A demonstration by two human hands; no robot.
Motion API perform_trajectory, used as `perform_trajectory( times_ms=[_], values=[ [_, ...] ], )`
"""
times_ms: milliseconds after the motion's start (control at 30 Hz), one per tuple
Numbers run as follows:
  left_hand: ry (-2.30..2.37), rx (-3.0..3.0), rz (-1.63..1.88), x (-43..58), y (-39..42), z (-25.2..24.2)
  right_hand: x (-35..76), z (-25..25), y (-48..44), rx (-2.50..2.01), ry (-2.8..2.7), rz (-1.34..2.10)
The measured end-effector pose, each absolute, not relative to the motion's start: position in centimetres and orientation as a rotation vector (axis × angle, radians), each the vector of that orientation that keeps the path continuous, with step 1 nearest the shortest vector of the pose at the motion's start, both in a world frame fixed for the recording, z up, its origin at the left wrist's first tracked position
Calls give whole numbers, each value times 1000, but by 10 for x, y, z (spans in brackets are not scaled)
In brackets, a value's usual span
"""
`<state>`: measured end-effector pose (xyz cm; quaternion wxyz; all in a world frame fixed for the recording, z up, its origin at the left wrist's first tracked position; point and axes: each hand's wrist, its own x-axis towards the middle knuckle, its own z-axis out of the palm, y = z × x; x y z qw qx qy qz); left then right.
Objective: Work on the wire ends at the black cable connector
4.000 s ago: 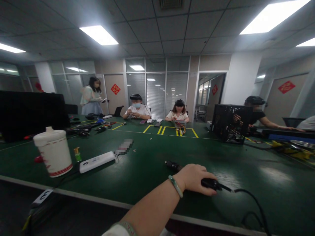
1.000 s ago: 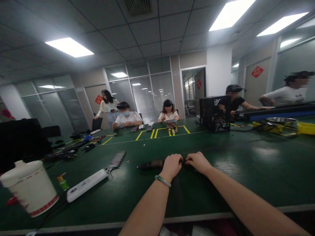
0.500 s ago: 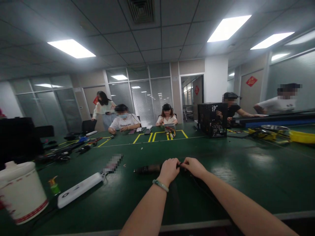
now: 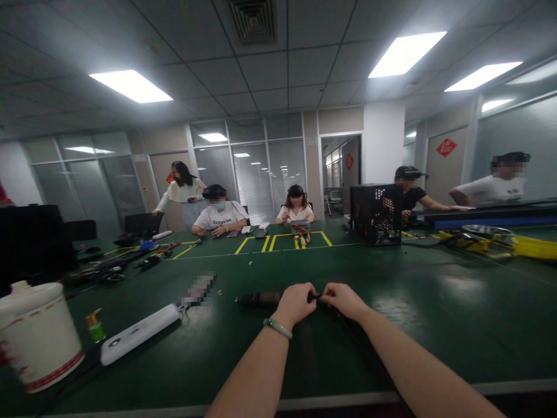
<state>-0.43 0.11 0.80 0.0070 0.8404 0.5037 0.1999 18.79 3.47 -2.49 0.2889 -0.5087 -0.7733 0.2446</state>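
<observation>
A dark cylindrical tool (image 4: 260,299) lies sideways over the green table (image 4: 209,371), its tip pointing left. My left hand (image 4: 298,303), with a pale green bangle at the wrist, is closed round the tool's right end. Just to its right, my right hand (image 4: 342,299) pinches the black cable (image 4: 359,334) close to where it meets the tool. The cable runs down toward the table's front edge, partly behind my right forearm. The fingertips of both hands nearly touch, and the joint between them is too small to make out.
At the left stand a white lidded mug (image 4: 39,337), a small green bottle (image 4: 95,326) and a white power strip (image 4: 141,334). A black computer case (image 4: 376,215) is at the back right. Several people are round the far side. Yellow trays (image 4: 533,245) lie far right.
My left wrist has shifted slightly left, with a little more of a dark part showing between the hands. Both hands keep their hold. The view has tilted slightly.
</observation>
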Motion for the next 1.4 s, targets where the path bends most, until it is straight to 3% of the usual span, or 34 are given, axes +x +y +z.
perform_trajectory(
  times_ms=[733, 1400],
  values=[
    [1555, 2635, 613, -3, 0, 9, 175, -7, 24, -1456, -2161, 458],
    [1535, 2647, 617, -3, -2, 10, 179, -15, 28, -1382, -2070, 588]
  ],
)
